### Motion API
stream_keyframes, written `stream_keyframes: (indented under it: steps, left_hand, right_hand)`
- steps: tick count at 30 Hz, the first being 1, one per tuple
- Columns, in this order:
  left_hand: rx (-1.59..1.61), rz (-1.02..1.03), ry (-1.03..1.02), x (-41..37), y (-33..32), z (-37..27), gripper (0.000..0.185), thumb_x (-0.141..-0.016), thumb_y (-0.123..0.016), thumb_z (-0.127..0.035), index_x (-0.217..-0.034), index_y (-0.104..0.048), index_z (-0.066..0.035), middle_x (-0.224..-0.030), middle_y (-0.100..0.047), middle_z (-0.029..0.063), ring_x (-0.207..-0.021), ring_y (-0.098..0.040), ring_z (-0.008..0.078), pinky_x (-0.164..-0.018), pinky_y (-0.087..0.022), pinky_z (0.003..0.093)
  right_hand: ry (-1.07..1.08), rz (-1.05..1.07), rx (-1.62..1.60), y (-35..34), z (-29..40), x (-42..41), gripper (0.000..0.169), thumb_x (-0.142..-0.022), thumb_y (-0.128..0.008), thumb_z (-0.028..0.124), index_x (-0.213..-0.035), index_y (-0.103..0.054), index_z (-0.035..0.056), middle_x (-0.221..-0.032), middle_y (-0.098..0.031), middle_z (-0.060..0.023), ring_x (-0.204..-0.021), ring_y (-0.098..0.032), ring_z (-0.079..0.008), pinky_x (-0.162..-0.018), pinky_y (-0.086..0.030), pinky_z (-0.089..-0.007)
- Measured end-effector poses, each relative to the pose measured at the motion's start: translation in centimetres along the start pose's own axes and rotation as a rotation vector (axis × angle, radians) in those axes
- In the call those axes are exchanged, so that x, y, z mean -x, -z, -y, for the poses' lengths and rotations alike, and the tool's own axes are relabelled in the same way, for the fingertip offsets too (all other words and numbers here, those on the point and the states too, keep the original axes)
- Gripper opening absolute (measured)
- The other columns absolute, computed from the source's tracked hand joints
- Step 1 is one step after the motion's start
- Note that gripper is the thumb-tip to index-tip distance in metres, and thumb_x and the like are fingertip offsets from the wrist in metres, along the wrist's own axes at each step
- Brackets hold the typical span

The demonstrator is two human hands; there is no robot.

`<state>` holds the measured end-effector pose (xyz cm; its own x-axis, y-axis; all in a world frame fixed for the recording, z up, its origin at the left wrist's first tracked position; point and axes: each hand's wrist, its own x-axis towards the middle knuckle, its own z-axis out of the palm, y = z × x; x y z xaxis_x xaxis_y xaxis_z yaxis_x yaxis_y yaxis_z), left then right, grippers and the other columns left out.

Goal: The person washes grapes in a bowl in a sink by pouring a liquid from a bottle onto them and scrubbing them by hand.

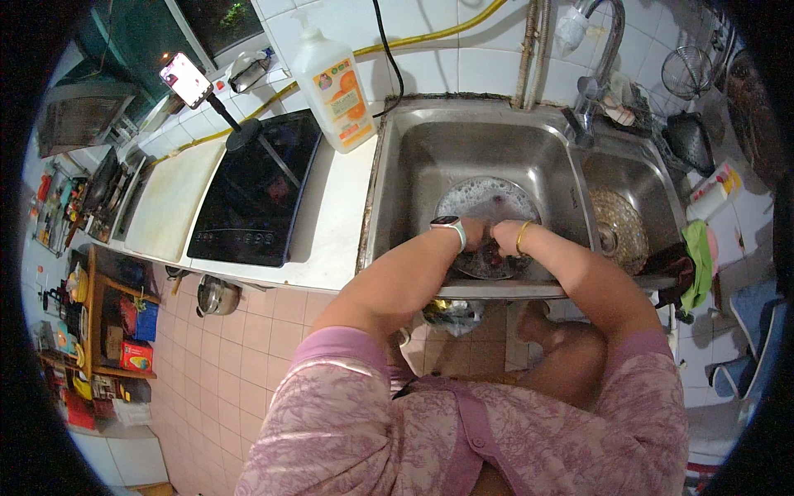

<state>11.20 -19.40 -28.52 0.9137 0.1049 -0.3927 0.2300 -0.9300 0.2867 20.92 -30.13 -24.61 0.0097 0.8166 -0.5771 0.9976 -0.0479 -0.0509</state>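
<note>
Both of my hands are over a round basin (456, 192) of sudsy water in the large bay of a steel sink (422, 146). My left hand (474, 234), with a smartwatch (448, 222) on its wrist, is at the basin's middle, its fingers partly hidden. Close to its right is my right hand (508, 237), wearing a gold-coloured bangle (523, 238). Something dark reddish (494, 254) lies in the water below and between the hands; what it is, and whether either hand grips it, cannot be made out.
A faucet (583, 118) stands behind the divider; the smaller bay holds a patterned round bowl or strainer (626, 229). Left of the sink are a pump bottle (335, 93), a black induction cooktop (254, 198), a phone (186, 79) on a stand and a cutting board (170, 204). A green cloth (696, 263) hangs at right.
</note>
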Motion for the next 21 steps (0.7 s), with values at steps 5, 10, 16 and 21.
stream_keyframes:
  steps: [5,10,16,21]
  left_hand:
    - [0.117,-0.212,0.129,-1.2,0.1,0.9,0.037,-0.074,-0.064,-0.021,-0.106,-0.057,-0.006,-0.106,-0.061,0.0163,-0.095,-0.059,0.0348,-0.079,-0.047,0.045]
    - [0.063,-0.12,0.078,1.1,2.2,1.5,0.064,-0.065,-0.071,-0.043,-0.113,-0.053,-0.005,-0.109,-0.059,0.0174,-0.103,-0.055,0.0349,-0.085,-0.045,0.0431]
    - [0.15,-0.109,-0.026,-0.1,-0.1,0.8,0.05,-0.074,-0.062,-0.034,-0.115,-0.053,-0.007,-0.109,-0.059,0.0189,-0.102,-0.055,0.0361,-0.087,-0.043,0.044]
    - [0.124,-0.179,0.086,-0.6,0.9,1.6,0.032,-0.079,-0.055,-0.024,-0.106,-0.06,-0.009,-0.106,-0.06,0.0194,-0.099,-0.057,0.0357,-0.082,-0.045,0.0448]
  right_hand:
    - [-0.101,-0.256,-0.174,0.9,-1.4,0.4,0.039,-0.078,-0.063,0.035,-0.098,-0.059,0.0017,-0.094,-0.062,-0.0201,-0.09,-0.059,-0.0339,-0.078,-0.046,-0.0406]
    - [-0.146,-0.172,-0.154,2.8,-1.9,3.0,0.054,-0.07,-0.072,0.032,-0.109,-0.052,0.0004,-0.1,-0.062,-0.0188,-0.094,-0.059,-0.0311,-0.08,-0.047,-0.0385]
    - [-0.124,-0.226,-0.068,-0.4,0.7,-0.1,0.037,-0.08,-0.057,0.023,-0.111,-0.052,0.0023,-0.103,-0.061,-0.0197,-0.097,-0.059,-0.0345,-0.082,-0.047,-0.0407]
    - [-0.149,-0.353,-0.033,0.5,-0.6,-0.4,0.033,-0.08,-0.055,0.025,-0.105,-0.055,0.0034,-0.095,-0.063,-0.0193,-0.089,-0.06,-0.0354,-0.078,-0.048,-0.042]
